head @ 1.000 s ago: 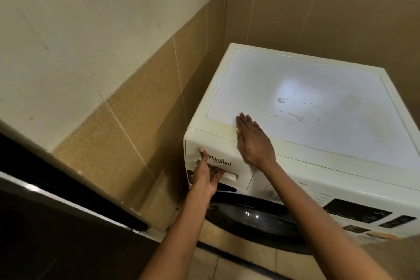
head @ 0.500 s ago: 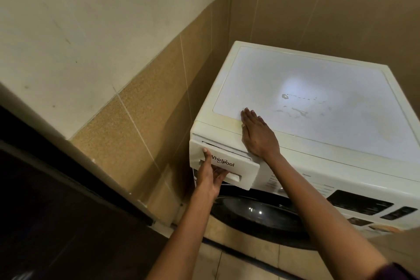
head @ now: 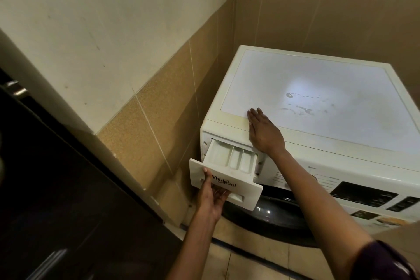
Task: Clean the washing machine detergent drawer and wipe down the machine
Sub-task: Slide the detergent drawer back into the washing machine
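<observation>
A white front-loading washing machine (head: 318, 88) stands in the corner, with small stains on its top. Its detergent drawer (head: 231, 161) is pulled partway out at the upper left of the front, and three pale compartments show inside. My left hand (head: 213, 198) grips the drawer's front handle from below, thumb on the front panel by the brand lettering. My right hand (head: 261, 129) lies flat, palm down and fingers together, on the machine's front top edge just above the drawer slot.
A tan tiled wall (head: 159, 109) runs close along the machine's left side and behind it. A dark cabinet or appliance (head: 56, 188) fills the lower left. Below the drawer is the dark round door (head: 268, 213); the control panel (head: 363, 193) is to the right.
The drawer went from closed to slightly open to well pulled out, drawn by my left hand. My right hand stayed flat on the machine's top edge.
</observation>
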